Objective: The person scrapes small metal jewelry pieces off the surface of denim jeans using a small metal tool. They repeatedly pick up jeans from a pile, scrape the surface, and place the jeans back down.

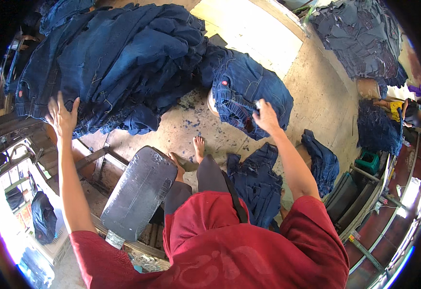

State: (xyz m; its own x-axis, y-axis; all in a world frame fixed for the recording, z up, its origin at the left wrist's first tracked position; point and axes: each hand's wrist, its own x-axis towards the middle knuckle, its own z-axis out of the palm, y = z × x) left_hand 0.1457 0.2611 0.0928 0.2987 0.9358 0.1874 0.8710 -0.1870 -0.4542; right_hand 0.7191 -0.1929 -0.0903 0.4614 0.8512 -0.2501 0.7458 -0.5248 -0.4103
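Right hand [268, 118], fingers curled round a small pale object [258, 104], is nearer the blue jeans [256, 79], their bulk up-left of it, upper centre; left hand [63, 117] spread, ungripping, against denim heap [128, 58], upper left.

Head-worn fisheye — looking down, near, over both hands [62, 118].
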